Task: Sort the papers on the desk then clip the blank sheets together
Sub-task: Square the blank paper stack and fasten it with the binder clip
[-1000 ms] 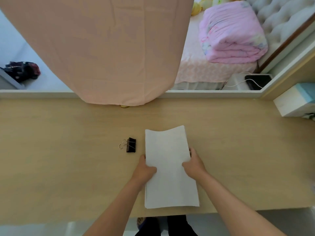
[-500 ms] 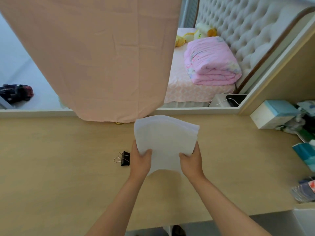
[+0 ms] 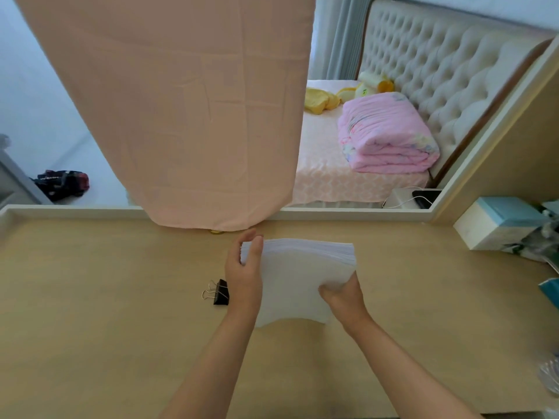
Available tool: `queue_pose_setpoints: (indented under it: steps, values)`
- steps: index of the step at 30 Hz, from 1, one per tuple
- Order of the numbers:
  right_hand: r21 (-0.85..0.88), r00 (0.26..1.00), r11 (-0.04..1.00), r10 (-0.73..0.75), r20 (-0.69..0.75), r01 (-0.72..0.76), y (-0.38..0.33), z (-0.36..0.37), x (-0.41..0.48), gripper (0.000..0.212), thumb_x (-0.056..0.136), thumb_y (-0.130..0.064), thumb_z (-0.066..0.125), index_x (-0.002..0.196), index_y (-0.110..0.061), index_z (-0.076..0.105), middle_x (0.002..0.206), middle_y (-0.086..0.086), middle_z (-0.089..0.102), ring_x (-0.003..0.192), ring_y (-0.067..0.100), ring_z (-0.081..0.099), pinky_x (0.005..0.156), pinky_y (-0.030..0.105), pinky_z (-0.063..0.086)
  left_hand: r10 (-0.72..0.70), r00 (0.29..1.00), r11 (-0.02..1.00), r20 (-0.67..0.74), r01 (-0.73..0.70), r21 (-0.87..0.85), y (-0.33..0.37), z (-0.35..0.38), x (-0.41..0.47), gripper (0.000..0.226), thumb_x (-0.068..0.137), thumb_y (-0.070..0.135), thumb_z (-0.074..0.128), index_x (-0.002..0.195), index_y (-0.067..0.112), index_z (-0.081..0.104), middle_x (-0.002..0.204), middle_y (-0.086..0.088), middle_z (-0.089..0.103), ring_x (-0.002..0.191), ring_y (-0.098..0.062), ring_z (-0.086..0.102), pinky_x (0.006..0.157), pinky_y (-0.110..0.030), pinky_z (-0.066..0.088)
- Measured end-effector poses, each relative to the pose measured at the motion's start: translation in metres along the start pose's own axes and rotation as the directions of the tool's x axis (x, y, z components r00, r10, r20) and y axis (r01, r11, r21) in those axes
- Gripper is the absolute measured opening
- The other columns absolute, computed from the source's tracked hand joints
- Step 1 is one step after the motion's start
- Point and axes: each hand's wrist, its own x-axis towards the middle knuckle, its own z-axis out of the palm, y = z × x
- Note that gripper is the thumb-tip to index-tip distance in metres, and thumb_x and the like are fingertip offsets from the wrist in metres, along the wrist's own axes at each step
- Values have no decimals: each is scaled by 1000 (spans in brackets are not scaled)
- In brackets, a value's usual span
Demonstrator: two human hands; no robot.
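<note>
Stack of blank white paper sheets [image 3: 298, 276] held above pale wooden table [image 3: 90, 297], top edge fanned, lower edge curling down. Left hand [image 3: 245, 273] cups stack's left edge, fingers wrapped over upper corner. Right hand [image 3: 343, 297] pinches stack's lower right side, thumb on top. Black binder clip with silver wire handles [image 3: 217, 293] lies on table just beside left wrist, apart from sheets. Peach fabric curtain [image 3: 181, 101] hangs behind table's far edge.
</note>
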Motion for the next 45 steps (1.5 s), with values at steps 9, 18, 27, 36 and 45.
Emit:
queue_pose_setpoints:
  steps: [9, 18, 27, 36, 45]
  values:
    - [84, 996, 993, -74, -57, 79, -10, 0, 4, 54, 67, 3, 53, 106, -35, 57, 95, -9, 69, 86, 7, 67, 74, 27, 55, -80, 985, 997, -152, 79, -12, 5, 11, 5, 10, 90, 26, 64, 90, 30, 73, 101, 13, 73, 102, -2, 63, 84, -21, 43]
    - [116, 991, 991, -58, -123, 72, -8, 8, 5, 53, 76, 11, 48, 98, -36, 58, 94, -7, 68, 85, 8, 65, 78, 35, 54, -5, 981, 992, -196, 30, 123, 3, 12, 2, 7, 84, 24, 70, 89, 28, 69, 90, 14, 70, 90, -2, 63, 82, -30, 49]
    - [58, 988, 997, -51, -145, 60, -12, 9, 7, 43, 79, 8, 50, 96, -30, 61, 89, -4, 69, 81, 13, 66, 72, 34, 54, 395, 620, 31, 678, -746, 665, 19, 57, 8, 42, 94, 48, 38, 107, 25, 70, 97, 6, 70, 90, -21, 63, 90, -41, 43]
    - [114, 990, 993, -20, -139, 36, -18, 10, 5, 43, 77, 7, 50, 94, -31, 62, 91, -5, 70, 85, 13, 67, 76, 34, 56, 201, 482, -162, 853, -842, 514, 13, 14, 32, 33, 76, 41, 54, 102, 22, 56, 82, 6, 57, 69, -21, 56, 53, -29, 31]
    - [-250, 856, 884, -453, -248, 395, -41, 3, 4, 60, 63, 8, 55, 119, -15, 50, 125, 2, 48, 120, 26, 46, 103, 44, 41, 149, 482, -133, 863, -855, 500, 19, -20, 51, 18, 65, 21, 62, 80, 17, 52, 64, 6, 51, 51, -17, 47, 44, -26, 20]
